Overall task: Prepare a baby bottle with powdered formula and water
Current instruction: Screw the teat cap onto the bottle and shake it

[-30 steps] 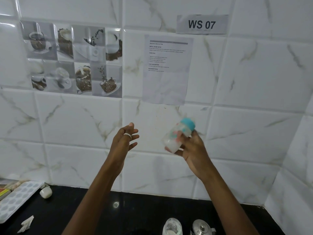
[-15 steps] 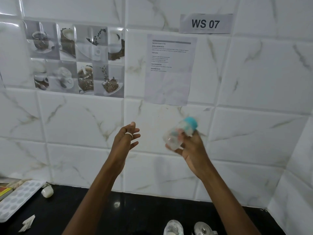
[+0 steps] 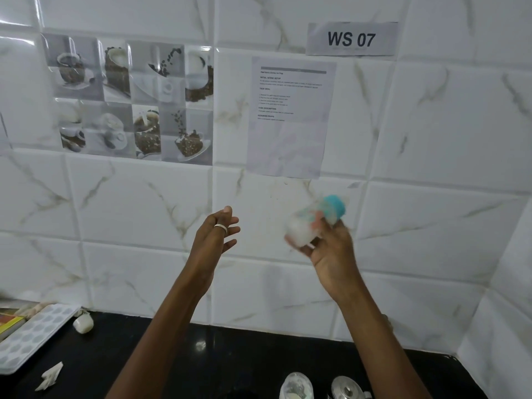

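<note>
At the near edge of the black counter [image 3: 236,355], towards its right end, stand a clear container [image 3: 296,388] with something pale inside and, just beside it on the right, a shiny metal vessel [image 3: 347,390]; both are cut off by the frame. Along the counter's left edge lies a white tray with round dimples [image 3: 31,334], with a crumpled scrap of paper [image 3: 50,375] near its front corner and a small white object [image 3: 84,323] beside its back corner, close to the wall.

Both forearms rise from the near edge, well above the counter. The left hand [image 3: 214,237] is empty, fingers loosely spread and slightly curled, a ring [image 3: 220,226] on one finger. The right hand [image 3: 331,251] grips the baby bottle [image 3: 312,223] around its body; the bottle is tilted, its teal cap [image 3: 334,207] up and to the right, its white base down and to the left. It is blurred, so its contents cannot be told.

Behind stands the white marble-tiled wall [image 3: 431,139], bearing a printed sheet [image 3: 290,116], a label reading "WS 07" [image 3: 351,38] and a coffee-picture tile panel [image 3: 132,102].
</note>
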### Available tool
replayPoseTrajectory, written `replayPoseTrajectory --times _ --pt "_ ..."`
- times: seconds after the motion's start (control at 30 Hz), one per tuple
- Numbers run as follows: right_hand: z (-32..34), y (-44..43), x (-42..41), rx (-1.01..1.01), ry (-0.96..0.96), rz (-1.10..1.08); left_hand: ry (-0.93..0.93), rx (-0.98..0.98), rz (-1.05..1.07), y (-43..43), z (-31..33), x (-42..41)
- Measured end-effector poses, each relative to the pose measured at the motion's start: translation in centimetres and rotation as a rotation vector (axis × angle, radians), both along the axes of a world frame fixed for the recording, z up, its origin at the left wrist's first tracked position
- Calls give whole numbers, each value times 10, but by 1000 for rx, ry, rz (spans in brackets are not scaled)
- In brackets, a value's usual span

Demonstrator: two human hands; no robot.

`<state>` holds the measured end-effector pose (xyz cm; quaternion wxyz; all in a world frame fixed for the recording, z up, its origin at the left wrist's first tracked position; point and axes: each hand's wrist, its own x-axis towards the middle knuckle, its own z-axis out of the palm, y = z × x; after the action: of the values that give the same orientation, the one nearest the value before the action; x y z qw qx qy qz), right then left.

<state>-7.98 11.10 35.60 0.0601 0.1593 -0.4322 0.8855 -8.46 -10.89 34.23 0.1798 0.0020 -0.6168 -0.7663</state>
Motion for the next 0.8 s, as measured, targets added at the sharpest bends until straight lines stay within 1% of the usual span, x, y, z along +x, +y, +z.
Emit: replayPoseTrajectory --times 0.03,0.07,0.1,0.17,0.2,0.23,0.27,0.33,0.37,0.4,0.43,0.5,0.53,0.57,0.6,0.67,0.7,0.73,0.77,0.8 --pt "3 1 -2 -115 3 -24 2 -4 3 -2 0 1" --pt "4 0 -3 -137 5 -43 4 -7 6 -3 0 1" --pt "3 -2 -1 -71 -1 -49 4 -4 10 -4 1 2" --pt "-1 -9 5 250 -4 5 -2 17 13 -4 3 1" --pt "-3 -9 7 380 2 42 -6 24 10 -3 3 1" --pt "-3 -8 8 407 9 54 -6 25 6 -3 4 2" --pt "0 -5 6 328 17 41 -3 23 0 -3 3 2" --pt "8 -1 3 11 7 10 3 19 -2 -3 3 4" --pt "11 0 0 -102 6 -13 4 17 2 -3 2 5" --pt "11 -1 -2 -126 5 -32 5 16 4 -4 2 5" --pt "10 -4 -1 -64 2 -31 5 15 4 -3 3 5" --pt "6 -10 7 268 10 41 0 11 1 -2 3 4" --pt "5 -11 10 393 29 81 -2 6 -2 -1 3 4" --pt "7 -9 11 414 55 88 -2 3 -5 -1 2 4" --pt "11 -6 10 319 66 77 1 4 -8 -1 2 5" --pt "19 -1 7 6 32 33 6 2 -7 -2 2 6" --pt "23 0 5 -94 30 5 7 -1 -3 -3 2 7" --pt "24 -2 5 -99 29 -12 7 -1 -1 -3 2 7" --pt "22 -5 6 -19 17 -12 7 1 0 -3 3 8" --pt "17 -8 8 143 15 3 7 8 1 -3 3 8"
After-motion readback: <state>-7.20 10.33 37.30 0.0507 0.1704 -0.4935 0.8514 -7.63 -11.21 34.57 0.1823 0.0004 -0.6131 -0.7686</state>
